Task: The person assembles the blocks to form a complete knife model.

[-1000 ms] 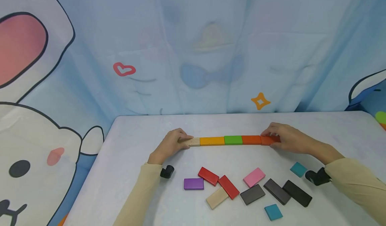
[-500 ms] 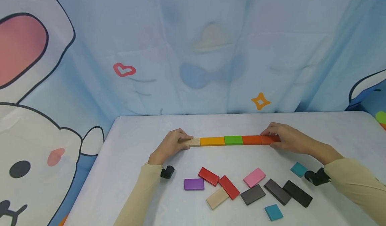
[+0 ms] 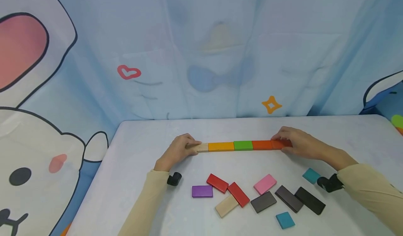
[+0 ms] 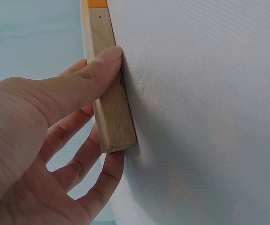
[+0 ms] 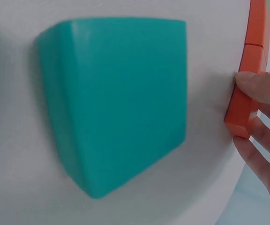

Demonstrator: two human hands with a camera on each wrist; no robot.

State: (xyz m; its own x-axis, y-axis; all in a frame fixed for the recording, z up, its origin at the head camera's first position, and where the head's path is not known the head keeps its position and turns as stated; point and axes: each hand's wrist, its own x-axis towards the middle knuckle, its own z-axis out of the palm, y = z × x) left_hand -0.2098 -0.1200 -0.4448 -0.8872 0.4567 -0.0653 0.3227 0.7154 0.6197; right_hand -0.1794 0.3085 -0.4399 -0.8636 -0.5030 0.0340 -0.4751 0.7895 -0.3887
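Note:
A straight row of blocks lies end to end across the table in the head view. From the left it runs through a plain wooden block [image 4: 113, 112], a yellow-orange block [image 3: 221, 147], a green block [image 3: 243, 145], an orange block [image 3: 261, 145] and a red-orange block [image 5: 243, 105]. My left hand [image 3: 179, 148] pinches the wooden block at the left end, thumb on the near side. At the right end my right hand [image 3: 302, 143] grips the red-orange block between thumb and fingers. Neighbouring blocks touch.
Nearer me lie a purple block [image 3: 202, 191], two red blocks [image 3: 217, 183], a wooden block [image 3: 226, 206], a pink block [image 3: 265, 184], several dark blocks [image 3: 263, 202] and two teal blocks [image 3: 285, 220]. A patterned blue curtain [image 3: 217, 89] hangs behind the table.

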